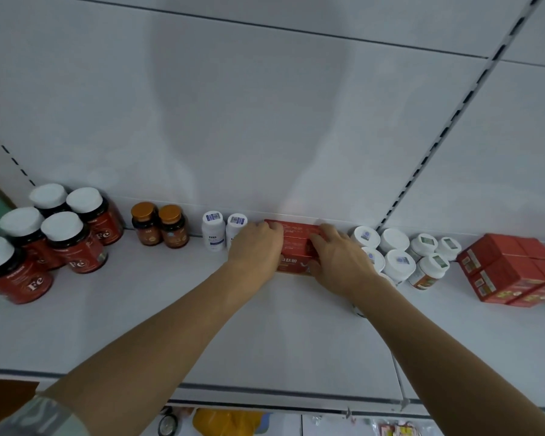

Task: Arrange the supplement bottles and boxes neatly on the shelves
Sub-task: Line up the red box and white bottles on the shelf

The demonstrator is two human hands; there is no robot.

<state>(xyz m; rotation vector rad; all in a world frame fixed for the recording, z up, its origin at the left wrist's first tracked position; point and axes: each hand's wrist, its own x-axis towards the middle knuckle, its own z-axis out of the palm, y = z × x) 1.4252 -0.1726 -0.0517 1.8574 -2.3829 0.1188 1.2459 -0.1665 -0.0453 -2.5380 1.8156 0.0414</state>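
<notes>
A stack of red supplement boxes point(296, 243) stands against the back panel in the middle of the white shelf point(170, 325). My left hand point(255, 250) grips its left side and my right hand point(337, 256) grips its right side, fingers over the top edge. Two small white bottles point(214, 231) stand just left of my left hand. A cluster of white-capped jars point(400, 256) stands just right of my right hand, partly hidden by my wrist.
Several red "Fe" bottles with white caps point(51, 237) crowd the far left. Two brown bottles with gold caps point(159, 225) stand beside them. Another stack of red boxes point(510, 272) sits at the far right. A slotted upright point(447, 127) divides the back panel.
</notes>
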